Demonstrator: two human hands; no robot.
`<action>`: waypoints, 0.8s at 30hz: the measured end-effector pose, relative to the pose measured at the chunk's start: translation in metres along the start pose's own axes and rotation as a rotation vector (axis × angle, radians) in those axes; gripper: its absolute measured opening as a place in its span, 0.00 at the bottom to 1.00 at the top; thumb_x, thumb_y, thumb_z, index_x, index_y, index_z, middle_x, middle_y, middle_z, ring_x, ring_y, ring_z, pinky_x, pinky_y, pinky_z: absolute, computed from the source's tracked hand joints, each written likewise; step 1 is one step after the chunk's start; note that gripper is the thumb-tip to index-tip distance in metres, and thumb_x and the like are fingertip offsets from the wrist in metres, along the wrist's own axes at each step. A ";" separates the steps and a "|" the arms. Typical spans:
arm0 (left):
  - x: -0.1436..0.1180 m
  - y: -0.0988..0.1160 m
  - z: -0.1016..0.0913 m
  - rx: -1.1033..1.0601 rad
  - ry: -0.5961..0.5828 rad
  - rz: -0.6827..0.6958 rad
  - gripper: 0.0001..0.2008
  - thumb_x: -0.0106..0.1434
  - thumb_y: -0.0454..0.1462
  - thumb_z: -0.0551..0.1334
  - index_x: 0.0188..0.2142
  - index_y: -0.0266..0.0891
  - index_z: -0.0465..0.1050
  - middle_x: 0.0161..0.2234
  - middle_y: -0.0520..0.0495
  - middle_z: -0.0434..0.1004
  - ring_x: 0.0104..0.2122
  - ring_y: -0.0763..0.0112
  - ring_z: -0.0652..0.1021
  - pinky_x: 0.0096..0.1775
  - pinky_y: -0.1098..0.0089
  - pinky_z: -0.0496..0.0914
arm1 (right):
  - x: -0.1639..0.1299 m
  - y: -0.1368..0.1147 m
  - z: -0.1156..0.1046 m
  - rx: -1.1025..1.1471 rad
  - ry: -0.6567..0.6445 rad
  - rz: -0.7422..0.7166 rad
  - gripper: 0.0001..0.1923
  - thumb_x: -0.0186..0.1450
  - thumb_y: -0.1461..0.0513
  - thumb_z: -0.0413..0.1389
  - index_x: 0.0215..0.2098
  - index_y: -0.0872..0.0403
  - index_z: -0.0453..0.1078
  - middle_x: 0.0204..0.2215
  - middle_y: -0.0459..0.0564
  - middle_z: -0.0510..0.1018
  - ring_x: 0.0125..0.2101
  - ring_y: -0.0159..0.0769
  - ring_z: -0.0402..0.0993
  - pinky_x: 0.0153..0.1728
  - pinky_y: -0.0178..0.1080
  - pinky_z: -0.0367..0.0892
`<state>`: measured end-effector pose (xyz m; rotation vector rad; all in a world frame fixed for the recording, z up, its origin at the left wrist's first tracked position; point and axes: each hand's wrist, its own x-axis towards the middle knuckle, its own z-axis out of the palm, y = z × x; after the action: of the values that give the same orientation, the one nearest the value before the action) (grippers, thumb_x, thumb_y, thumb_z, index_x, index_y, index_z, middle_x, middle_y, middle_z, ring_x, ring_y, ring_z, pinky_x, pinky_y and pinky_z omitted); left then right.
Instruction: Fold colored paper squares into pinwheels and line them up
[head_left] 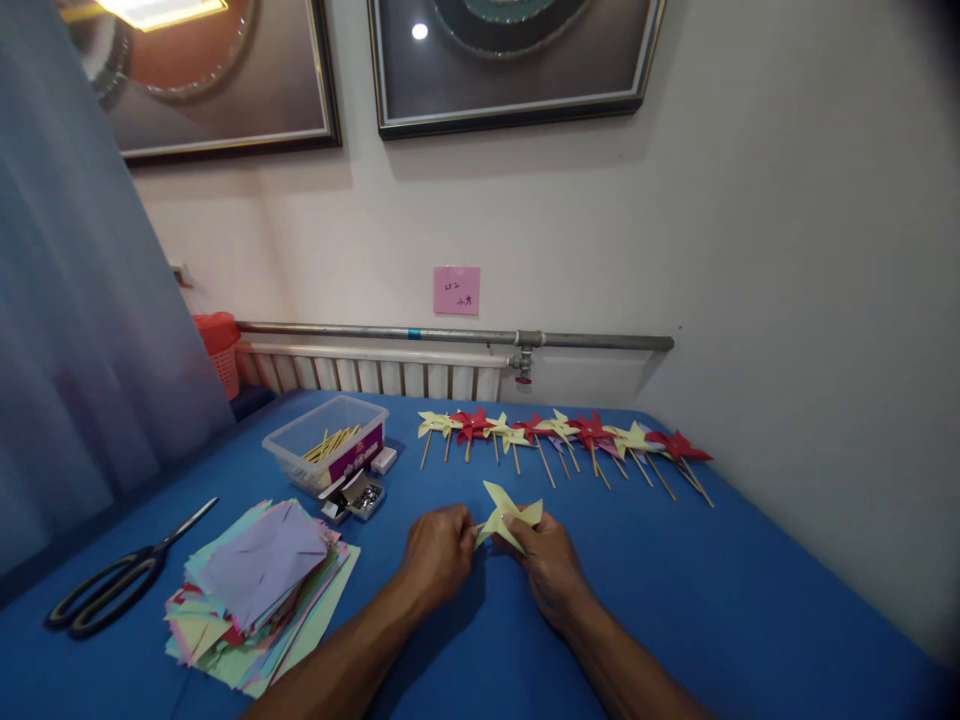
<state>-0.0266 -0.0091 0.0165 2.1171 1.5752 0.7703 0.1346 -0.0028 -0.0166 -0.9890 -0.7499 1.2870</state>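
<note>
A pale yellow paper pinwheel (499, 513) is held between my two hands, just above the blue tabletop (645, 620). My right hand (551, 565) is closed on its paper blades, with the thumb across the front near the centre. My left hand (439, 550) is closed around a thin wooden stick (480, 527) that runs to the pinwheel's left side; most of the stick is hidden in the fist. Beyond my hands, finished-looking red, yellow and lilac pinwheels (590, 431) on sticks lie in a row.
Left of my hands lies a stack of coloured paper squares (266, 560), with black-handled scissors (124, 580) beside it. Behind stand a small open box of metal pins (364, 497) and a clear plastic tub (292, 450) with wooden sticks. A curtain (90, 280) hangs at left; a radiator (375, 372) lines the wall.
</note>
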 end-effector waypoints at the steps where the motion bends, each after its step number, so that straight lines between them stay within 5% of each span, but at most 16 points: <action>1: 0.000 0.000 0.000 -0.002 0.001 0.001 0.07 0.64 0.35 0.58 0.31 0.38 0.74 0.28 0.48 0.77 0.30 0.70 0.72 0.32 0.71 0.55 | 0.000 0.000 0.000 -0.003 0.000 -0.003 0.17 0.48 0.57 0.70 0.32 0.54 0.72 0.26 0.45 0.81 0.30 0.41 0.79 0.33 0.39 0.74; 24: 0.000 -0.002 0.005 -0.001 0.020 0.009 0.07 0.65 0.35 0.58 0.32 0.38 0.73 0.28 0.49 0.77 0.30 0.71 0.73 0.33 0.71 0.56 | 0.006 0.006 -0.003 -0.015 0.002 -0.030 0.17 0.48 0.56 0.69 0.31 0.53 0.71 0.25 0.44 0.80 0.28 0.39 0.78 0.32 0.39 0.74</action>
<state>-0.0253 -0.0084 0.0112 2.1242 1.5760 0.7973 0.1355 0.0021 -0.0237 -0.9881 -0.7709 1.2557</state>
